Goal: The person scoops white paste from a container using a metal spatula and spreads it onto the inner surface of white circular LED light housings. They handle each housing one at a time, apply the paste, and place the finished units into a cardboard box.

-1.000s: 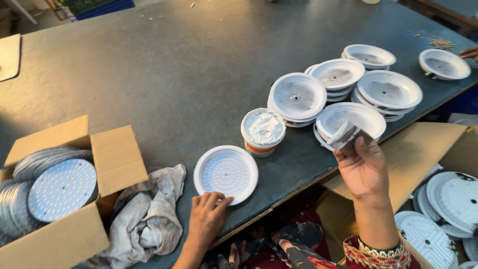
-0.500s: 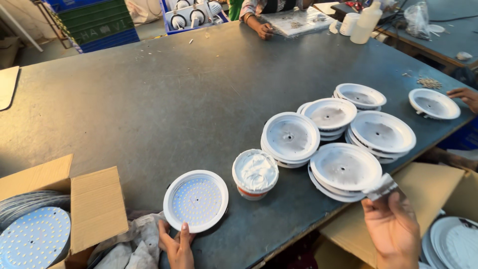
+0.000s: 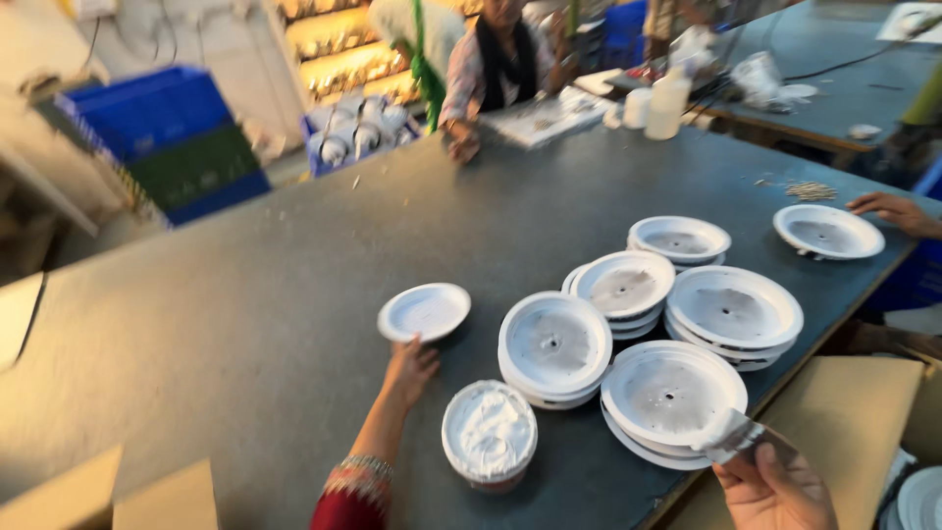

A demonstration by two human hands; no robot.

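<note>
Left hand (image 3: 410, 368) lies flat, fingers spread, touching the near rim of a white disc (image 3: 424, 312) mid-worktop (image 3: 245, 294), bare surface beyond. Right hand (image 3: 775, 486), at the near edge, pinches a small grey scraper (image 3: 731, 437) over the nearest plate stack (image 3: 672, 397); paste tub (image 3: 489, 434) sits beside.

On your dark table (image 3: 245, 294), stacks of white round housings (image 3: 731, 312) sit right of centre, with a tub of white paste (image 3: 489, 432) near you. A single housing (image 3: 827, 232) lies far right under a co-worker's hand (image 3: 895, 212). Blue crates (image 3: 162, 128) stand far left; cardboard flaps (image 3: 137, 496) show near left.
</note>
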